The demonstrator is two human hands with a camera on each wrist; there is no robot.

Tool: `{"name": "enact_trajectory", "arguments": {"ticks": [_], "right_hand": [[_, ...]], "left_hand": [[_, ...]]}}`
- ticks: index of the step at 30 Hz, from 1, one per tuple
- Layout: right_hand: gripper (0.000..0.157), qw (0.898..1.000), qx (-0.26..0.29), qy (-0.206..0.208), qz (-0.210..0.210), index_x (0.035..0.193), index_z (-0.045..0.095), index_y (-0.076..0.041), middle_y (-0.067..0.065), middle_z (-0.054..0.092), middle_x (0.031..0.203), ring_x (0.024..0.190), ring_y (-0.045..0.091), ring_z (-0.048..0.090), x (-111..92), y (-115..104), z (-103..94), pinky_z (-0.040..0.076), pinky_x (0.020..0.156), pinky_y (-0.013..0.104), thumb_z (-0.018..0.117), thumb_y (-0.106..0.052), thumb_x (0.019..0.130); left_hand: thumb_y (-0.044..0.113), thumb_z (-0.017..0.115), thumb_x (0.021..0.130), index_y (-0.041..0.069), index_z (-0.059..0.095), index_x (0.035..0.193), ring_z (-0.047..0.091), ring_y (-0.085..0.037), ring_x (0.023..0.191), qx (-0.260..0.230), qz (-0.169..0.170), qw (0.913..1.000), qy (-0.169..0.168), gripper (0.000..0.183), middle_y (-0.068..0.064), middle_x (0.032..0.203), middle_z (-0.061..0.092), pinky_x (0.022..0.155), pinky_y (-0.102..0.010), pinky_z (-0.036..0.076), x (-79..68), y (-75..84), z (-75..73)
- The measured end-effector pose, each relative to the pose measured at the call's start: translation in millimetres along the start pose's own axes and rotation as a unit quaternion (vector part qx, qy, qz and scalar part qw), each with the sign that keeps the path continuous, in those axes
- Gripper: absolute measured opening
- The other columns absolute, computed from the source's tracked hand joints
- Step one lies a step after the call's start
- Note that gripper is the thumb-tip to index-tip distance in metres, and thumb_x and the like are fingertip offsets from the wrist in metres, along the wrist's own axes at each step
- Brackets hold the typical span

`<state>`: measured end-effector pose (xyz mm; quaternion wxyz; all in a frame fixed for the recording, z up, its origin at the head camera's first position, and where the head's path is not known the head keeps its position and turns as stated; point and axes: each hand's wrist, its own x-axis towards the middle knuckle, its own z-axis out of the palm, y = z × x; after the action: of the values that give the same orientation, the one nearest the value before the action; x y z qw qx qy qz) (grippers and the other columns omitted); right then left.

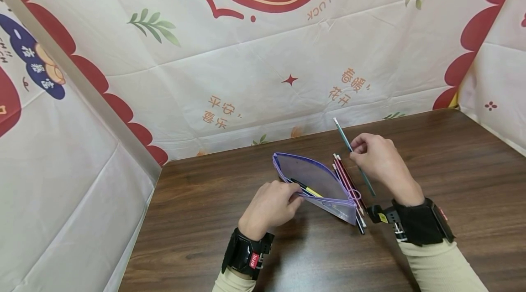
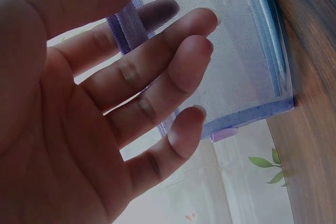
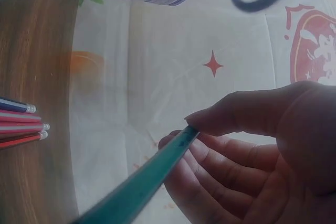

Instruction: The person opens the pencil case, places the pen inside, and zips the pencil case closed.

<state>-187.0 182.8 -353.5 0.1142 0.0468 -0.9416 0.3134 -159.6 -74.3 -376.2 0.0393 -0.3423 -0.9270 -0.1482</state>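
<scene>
A translucent mesh pencil case (image 1: 318,178) with purple zipper edging stands on the table, its mouth spread wide. My left hand (image 1: 271,203) pinches the near rim between thumb and index finger (image 2: 157,14), the other fingers lying along the mesh. Inside the case lie a few pens, one yellow and black (image 1: 306,187). My right hand (image 1: 382,162) pinches a teal pencil (image 1: 343,134) between thumb and fingers, held slanted above the table to the right of the case. Several dark red pencils (image 1: 345,175) lie beside the case's right end, partly hidden by it.
The brown wooden table (image 1: 197,237) runs up to a printed white cloth backdrop (image 1: 263,68). Another cloth panel (image 1: 61,182) hangs on the left side. A purple loop (image 1: 354,195) sits at the case's right corner.
</scene>
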Motion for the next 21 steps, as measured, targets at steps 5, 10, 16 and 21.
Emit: {"name": "enact_trajectory", "arguments": {"ticks": [5, 10, 16, 21], "right_hand": [[0.016, 1.0, 0.003, 0.013, -0.01, 0.094, 0.063, 0.004, 0.016, 0.067, 0.079, 0.066, 0.024, 0.058, -1.0, -1.5, -0.1, 0.042, 0.056, 0.036, 0.062, -0.008, 0.082], [0.015, 1.0, 0.006, 0.021, -0.013, 0.093, 0.062, 0.004, 0.016, 0.066, 0.079, 0.065, 0.024, 0.057, -2.0, -3.0, -0.5, 0.041, 0.055, 0.035, 0.062, -0.007, 0.082], [0.014, 0.999, 0.009, 0.031, -0.019, 0.093, 0.062, 0.004, 0.017, 0.065, 0.078, 0.064, 0.024, 0.057, -2.7, -4.4, -0.7, 0.041, 0.053, 0.034, 0.062, -0.006, 0.082], [0.014, 0.999, 0.013, 0.039, -0.023, 0.093, 0.062, 0.004, 0.017, 0.065, 0.079, 0.064, 0.024, 0.057, -3.2, -6.6, -1.6, 0.041, 0.052, 0.034, 0.063, -0.006, 0.082]], "left_hand": [[0.026, 0.06, 0.09, 0.017, 0.066, 0.083, 0.038, -0.001, 0.046, 0.0, 0.0, 1.0, 0.001, 0.013, 0.011, 0.058, 0.044, 0.042, -0.018, 0.025, 0.0, 0.1, 0.2], [0.026, 0.06, 0.09, 0.017, 0.066, 0.083, 0.037, -0.001, 0.046, -0.001, 0.001, 1.0, 0.0, 0.013, 0.011, 0.058, 0.043, 0.042, -0.018, 0.025, 0.0, -0.2, 0.8], [0.026, 0.06, 0.09, 0.017, 0.065, 0.081, 0.037, -0.001, 0.045, 0.002, 0.003, 1.0, 0.002, 0.013, 0.011, 0.058, 0.043, 0.042, -0.018, 0.025, 0.3, -1.2, 1.9], [0.026, 0.06, 0.09, 0.018, 0.064, 0.08, 0.037, -0.001, 0.045, 0.001, 0.004, 1.0, 0.003, 0.013, 0.011, 0.057, 0.042, 0.041, -0.018, 0.024, 0.2, -1.3, 1.6]]}}
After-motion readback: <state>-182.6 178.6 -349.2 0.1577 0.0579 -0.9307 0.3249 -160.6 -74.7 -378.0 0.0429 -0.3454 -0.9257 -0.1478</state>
